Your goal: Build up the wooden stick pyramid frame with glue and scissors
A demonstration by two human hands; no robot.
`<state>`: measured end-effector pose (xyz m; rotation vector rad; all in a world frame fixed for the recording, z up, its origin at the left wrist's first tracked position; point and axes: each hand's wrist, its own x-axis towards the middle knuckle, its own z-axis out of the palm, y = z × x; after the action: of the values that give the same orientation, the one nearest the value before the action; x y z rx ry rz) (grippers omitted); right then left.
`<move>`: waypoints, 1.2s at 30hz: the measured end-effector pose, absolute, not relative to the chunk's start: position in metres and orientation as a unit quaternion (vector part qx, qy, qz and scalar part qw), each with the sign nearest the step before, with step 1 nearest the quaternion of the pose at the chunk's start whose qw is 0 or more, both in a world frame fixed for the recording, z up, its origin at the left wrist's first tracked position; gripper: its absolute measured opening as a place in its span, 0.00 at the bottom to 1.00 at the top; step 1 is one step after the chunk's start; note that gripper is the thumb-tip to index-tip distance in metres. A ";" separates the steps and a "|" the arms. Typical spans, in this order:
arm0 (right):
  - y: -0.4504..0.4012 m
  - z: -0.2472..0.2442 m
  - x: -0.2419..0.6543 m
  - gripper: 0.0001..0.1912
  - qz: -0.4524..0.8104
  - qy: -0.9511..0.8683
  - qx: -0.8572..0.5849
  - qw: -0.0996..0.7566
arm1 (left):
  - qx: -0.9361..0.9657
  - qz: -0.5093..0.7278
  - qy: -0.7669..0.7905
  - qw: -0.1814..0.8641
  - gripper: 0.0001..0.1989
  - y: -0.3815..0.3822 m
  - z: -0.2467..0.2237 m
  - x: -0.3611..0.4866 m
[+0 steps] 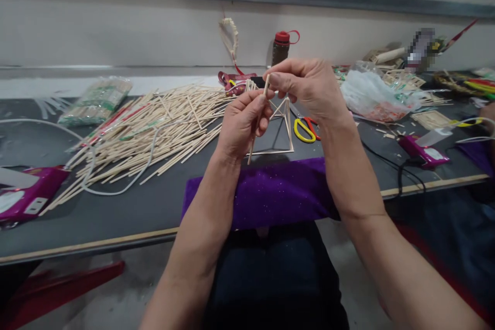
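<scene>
My left hand [247, 121] is closed round a thin wooden stick [250, 150], whose lower end points down below the fingers. My right hand [303, 82] pinches the upper end of a stick between thumb and forefinger, close above the left fingertips. Whether both hands grip one stick or two cannot be made out. Behind and just below the hands, a frame of thin sticks [290, 131] stands on the dark table, partly hidden by them. Scissors with yellow and red handles [304, 131] lie right of the frame.
A large pile of sticks [170, 124] and a bagged bundle [96, 98] lie left. A purple cloth [278, 193] covers the near edge. A red-capped bottle [281, 49] stands behind; a plastic bag [373, 93] and magenta packs [425, 152] lie right. Part of another person shows far right.
</scene>
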<state>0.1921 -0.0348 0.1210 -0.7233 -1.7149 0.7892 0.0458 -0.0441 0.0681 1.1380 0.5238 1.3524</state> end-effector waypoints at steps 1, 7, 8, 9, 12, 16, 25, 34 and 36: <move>-0.035 0.122 0.190 0.04 0.330 -0.722 -0.298 0.531 | 0.493 0.589 0.237 0.595 0.06 -0.044 0.069 0.045; -0.018 0.141 0.189 0.05 0.307 -0.679 -0.249 0.619 | 0.538 0.583 0.292 0.534 0.06 -0.044 0.063 0.020; -0.013 0.144 0.191 0.05 0.292 -0.674 -0.247 0.632 | 0.552 0.573 0.302 0.525 0.06 -0.043 0.060 0.013; -0.007 0.148 0.194 0.06 0.276 -0.673 -0.248 0.640 | 0.564 0.563 0.314 0.517 0.07 -0.043 0.056 0.005; 0.010 0.152 0.201 0.09 0.233 -0.667 -0.266 0.656 | 0.584 0.535 0.355 0.496 0.08 -0.043 0.045 -0.010; 0.022 0.152 0.206 0.07 0.222 -0.649 -0.311 0.658 | 0.582 0.512 0.400 0.488 0.08 -0.045 0.040 -0.011; 0.013 0.144 0.183 0.07 0.304 -0.645 -0.362 0.601 | 0.561 0.526 0.420 0.481 0.06 -0.045 0.031 -0.001; 0.019 0.132 0.204 0.09 0.306 -0.703 -0.364 0.529 | 0.515 0.489 0.492 0.505 0.10 -0.029 0.026 -0.025; 0.022 0.129 0.204 0.09 0.304 -0.720 -0.361 0.509 | 0.515 0.454 0.509 0.519 0.11 -0.025 0.020 -0.027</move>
<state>0.2042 0.0219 0.1286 -0.8689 -1.7351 0.7313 -0.0272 -0.0246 0.0197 1.2354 1.2218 1.0886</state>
